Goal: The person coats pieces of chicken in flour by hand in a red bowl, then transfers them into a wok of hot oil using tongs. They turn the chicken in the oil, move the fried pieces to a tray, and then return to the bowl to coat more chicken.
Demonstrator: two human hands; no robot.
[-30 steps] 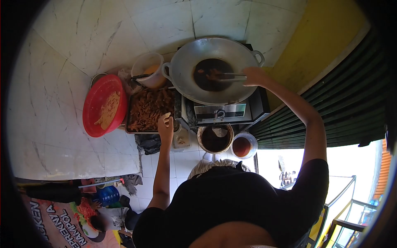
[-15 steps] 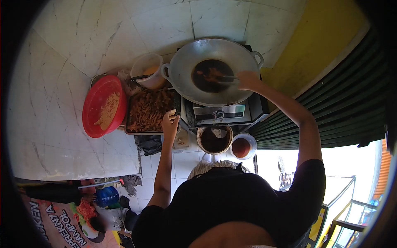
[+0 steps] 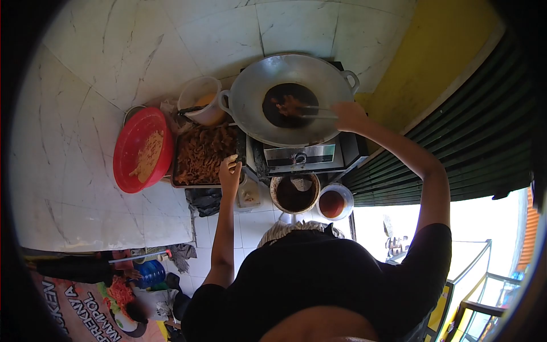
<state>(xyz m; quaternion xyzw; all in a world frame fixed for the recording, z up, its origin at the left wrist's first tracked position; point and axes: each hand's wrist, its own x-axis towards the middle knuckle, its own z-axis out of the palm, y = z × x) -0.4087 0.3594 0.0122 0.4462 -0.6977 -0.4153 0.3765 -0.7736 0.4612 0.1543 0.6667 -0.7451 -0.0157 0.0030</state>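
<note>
My right hand (image 3: 348, 116) is closed around metal tongs (image 3: 319, 112) and reaches over the big wok (image 3: 245, 102) from its right side. The tongs' tips meet a clump of brown fried pieces (image 3: 289, 106) in the dark oil (image 3: 279, 121) at the wok's bottom. My left hand (image 3: 229, 171) hovers at the right front corner of a tray, its loosely bent fingers apart and pale-coated at the tips. Brown fried food (image 3: 205, 153) heaps up in that tray (image 3: 199, 185), left of the wok.
The wok rests on a gas stove (image 3: 302, 157). Left stand a red basin (image 3: 122, 165) with crumbly flour and a clear tub (image 3: 194, 88) of orange liquid. Below the stove are a dark-filled bucket (image 3: 276, 196) and a smaller bucket (image 3: 346, 208). Another person (image 3: 162, 302) is at lower left.
My right hand and the tongs have drawn slightly right and toward me, showing more of the tongs. The fried clump shows more clearly in the oil. My left hand stays by the tray.
</note>
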